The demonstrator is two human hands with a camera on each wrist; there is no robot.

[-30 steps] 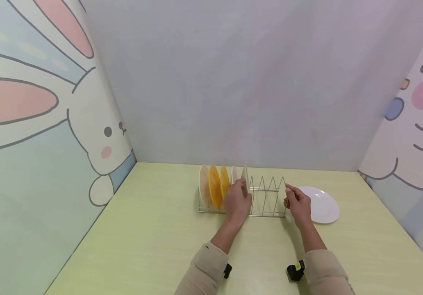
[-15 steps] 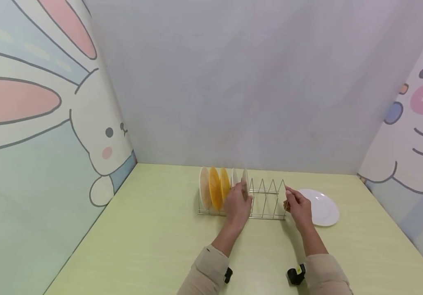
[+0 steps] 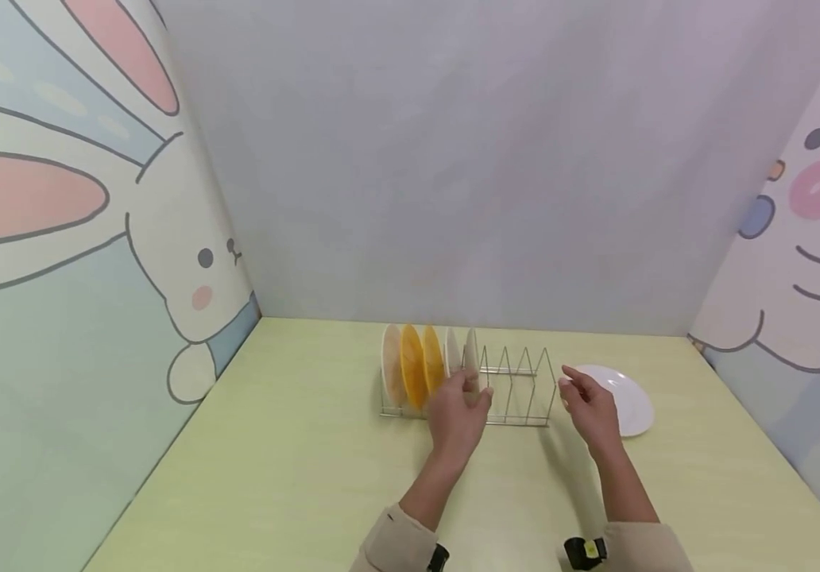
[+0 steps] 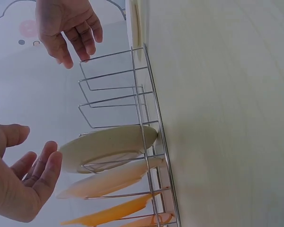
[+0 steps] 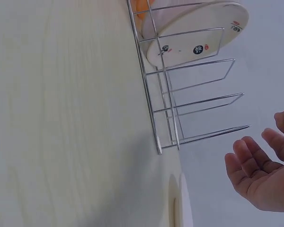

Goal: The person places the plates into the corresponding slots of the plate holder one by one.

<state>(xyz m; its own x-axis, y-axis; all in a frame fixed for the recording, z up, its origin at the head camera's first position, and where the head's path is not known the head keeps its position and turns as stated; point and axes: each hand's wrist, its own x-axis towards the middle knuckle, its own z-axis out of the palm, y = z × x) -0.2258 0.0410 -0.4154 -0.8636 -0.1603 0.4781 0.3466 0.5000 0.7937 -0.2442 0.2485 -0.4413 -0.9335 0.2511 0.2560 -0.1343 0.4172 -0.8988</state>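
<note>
Upright in a wire dish rack [image 3: 517, 423] stand several plates. Rightmost is a cream plate [image 5: 191, 47] with small dark and red motifs on its face, and a white plate [image 3: 451, 345] is beside it. My left hand [image 3: 456, 417] is in front of these two, its fingers loosely bent. In the left wrist view the left hand [image 4: 19, 182] shows thumb and fingers apart, fingertips close to the cream plate's edge; contact cannot be told. My right hand [image 3: 593, 413] hovers just off the rack's right end, fingers relaxed and holding nothing, as the right hand [image 5: 265, 175] also shows close up.
Two yellow-orange plates [image 3: 412, 369] and a pale plate [image 3: 392, 365] fill the rack's left slots. A white plate [image 3: 635, 401] lies flat on the table [image 3: 274, 477], right of the rack. Walls printed with cartoon animals enclose the table's sides.
My right hand has let go of the rack's right end and drawn back a little to the right. My left hand has eased off the cream plate and moved slightly toward me.
</note>
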